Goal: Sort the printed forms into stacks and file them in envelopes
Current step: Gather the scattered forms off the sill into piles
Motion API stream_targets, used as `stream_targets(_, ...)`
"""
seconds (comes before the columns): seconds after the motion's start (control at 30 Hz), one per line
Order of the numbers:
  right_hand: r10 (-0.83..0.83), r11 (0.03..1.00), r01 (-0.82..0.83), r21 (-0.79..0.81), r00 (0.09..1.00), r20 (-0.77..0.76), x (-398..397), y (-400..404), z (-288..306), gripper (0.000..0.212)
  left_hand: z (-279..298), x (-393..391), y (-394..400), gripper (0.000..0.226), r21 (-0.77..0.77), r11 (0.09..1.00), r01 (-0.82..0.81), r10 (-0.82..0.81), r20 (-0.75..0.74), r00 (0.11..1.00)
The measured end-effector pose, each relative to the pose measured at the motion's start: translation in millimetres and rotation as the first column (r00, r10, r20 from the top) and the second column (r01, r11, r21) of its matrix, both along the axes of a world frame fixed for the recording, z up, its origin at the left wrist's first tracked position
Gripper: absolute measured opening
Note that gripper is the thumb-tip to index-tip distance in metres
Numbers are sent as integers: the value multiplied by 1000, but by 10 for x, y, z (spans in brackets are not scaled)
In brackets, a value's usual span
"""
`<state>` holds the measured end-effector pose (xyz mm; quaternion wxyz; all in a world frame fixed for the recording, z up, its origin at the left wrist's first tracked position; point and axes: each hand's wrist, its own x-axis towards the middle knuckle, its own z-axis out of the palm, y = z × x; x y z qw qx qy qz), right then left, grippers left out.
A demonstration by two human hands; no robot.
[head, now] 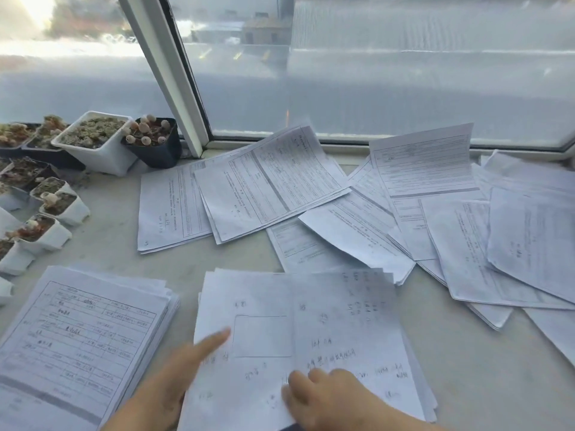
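Observation:
A thick stack of printed forms with a table grid [77, 337] lies at the near left. Beside it, in the near middle, sits a second stack of forms with a blank square box [311, 331]. My left hand [174, 377] lies flat along that stack's left edge, fingers stretched out. My right hand [329, 396] rests on the stack's lower part, fingers curled down onto the top sheet. Further back lie two overlapping piles [267, 185] and, to the right, loose scattered forms [466, 219]. No envelope is in view.
Small white and black plant pots [102, 141] crowd the far left of the pale ledge [466, 353]. A window frame [174, 76] and glass rise right behind the papers. Bare ledge shows between the piles and at the near right.

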<state>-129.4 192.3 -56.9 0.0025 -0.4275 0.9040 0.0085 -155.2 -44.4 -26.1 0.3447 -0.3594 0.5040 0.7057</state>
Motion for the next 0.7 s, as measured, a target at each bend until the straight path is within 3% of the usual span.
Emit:
stream_targets(0.03,-33,999,33,-33,999,-29,27,-1,-18,55,-7,15,-12,59,-44,998,54,-54,-2,999)
stream_targets(0.1,-51,996,47,-73,997,-54,32,70,-21,58,-10,51,-25,54,-129,987,95,-99,-26,995)
stream_targets(0.2,18,995,-22,-97,999,-36,23,188,-27,30,-14,89,-34,39,-87,994,69,-74,-60,995)
stream_targets(0.27,64,984,-74,-165,996,-65,16,258,26,28,-30,130,-15,37,-79,996,34,-40,-77,996)
stream_targets(0.33,101,947,-120,-297,992,-78,-96,347,148,27,-44,187,13,48,-54,998,42,-47,-95,994)
stream_targets(0.37,62,907,-82,-413,996,-60,-207,427,215,28,-42,210,21,48,-32,998,52,-56,-112,992)
stream_targets(0.43,-191,786,173,-594,981,34,-499,717,321,33,-76,250,-16,31,9,999,44,-42,-131,990)
stream_targets(0.47,-354,740,338,-582,931,90,-659,903,364,49,-98,267,-56,28,31,999,39,-35,-131,991)
stream_targets(0.5,-480,748,486,-453,867,137,-810,1099,390,70,-111,278,-81,29,44,999,31,-24,-133,991)
stream_targets(0.57,-572,806,587,-72,805,154,-1021,1381,316,94,-127,290,-105,32,13,1000,14,-11,-155,988)
stream_targets(0.63,-571,816,576,45,792,213,-1138,1501,117,85,-110,299,-84,36,-37,999,10,-16,-170,985)
stream_targets(0.7,-598,781,625,-17,754,272,-1267,1536,-1,73,-100,320,-69,39,-63,998,13,-23,-169,985)
